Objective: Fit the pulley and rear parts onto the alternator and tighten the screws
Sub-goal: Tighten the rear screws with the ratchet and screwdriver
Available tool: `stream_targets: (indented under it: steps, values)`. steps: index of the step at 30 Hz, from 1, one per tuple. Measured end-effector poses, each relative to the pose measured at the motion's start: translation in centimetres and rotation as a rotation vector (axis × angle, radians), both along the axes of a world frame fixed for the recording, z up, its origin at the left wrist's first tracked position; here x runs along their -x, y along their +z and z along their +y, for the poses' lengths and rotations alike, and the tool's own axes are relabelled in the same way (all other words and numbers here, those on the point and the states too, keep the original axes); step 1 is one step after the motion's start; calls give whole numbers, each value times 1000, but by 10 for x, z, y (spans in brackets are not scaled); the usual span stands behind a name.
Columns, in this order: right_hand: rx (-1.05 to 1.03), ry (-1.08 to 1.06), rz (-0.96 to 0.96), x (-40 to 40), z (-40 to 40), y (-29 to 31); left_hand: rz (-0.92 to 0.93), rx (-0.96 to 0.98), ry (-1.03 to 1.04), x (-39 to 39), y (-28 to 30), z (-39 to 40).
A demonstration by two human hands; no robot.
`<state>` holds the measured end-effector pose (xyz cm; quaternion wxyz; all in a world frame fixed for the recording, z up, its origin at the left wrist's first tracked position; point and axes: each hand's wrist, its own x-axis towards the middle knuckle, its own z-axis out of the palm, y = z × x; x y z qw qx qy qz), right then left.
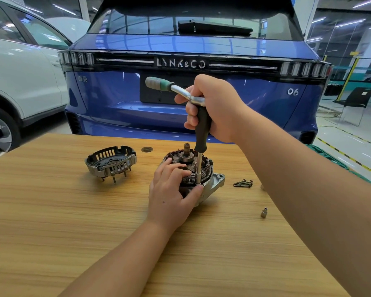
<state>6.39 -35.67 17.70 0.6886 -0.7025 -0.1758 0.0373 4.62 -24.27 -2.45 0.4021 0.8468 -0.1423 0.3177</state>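
Note:
The alternator (214, 183) stands on the wooden table (73, 221) with its shaft up and its copper windings bare. My left hand (171, 189) grips its near left side, thumb by the screw point. My right hand (212, 108) holds the black handle of a driver (201, 133) upright. A ratchet wrench (161, 83) with a green and grey grip sticks out left from the driver's top. The driver's steel shaft reaches down to the alternator's rim. The rear cover (110, 162) lies apart to the left, studs pointing down.
A few loose screws (243, 183) lie right of the alternator. A small socket (264, 212) stands near the right edge. A round dark disc (146, 149) sits at the table's far edge. A blue car (116, 99) is parked right behind the table, a white car (19, 78) to the left.

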Motion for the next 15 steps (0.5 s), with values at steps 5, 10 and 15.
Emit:
stream_targets:
  steps: [5, 10, 15]
  values:
    - [78, 65, 4, -2, -5, 4, 12, -5, 10, 1, 0, -2]
    - [118, 31, -7, 2, -1, 9, 5, -5, 7, 1, -1, -1]
    - [-159, -68, 115, 7, 2, 3, 14, -6, 3, 0, 0, -1]
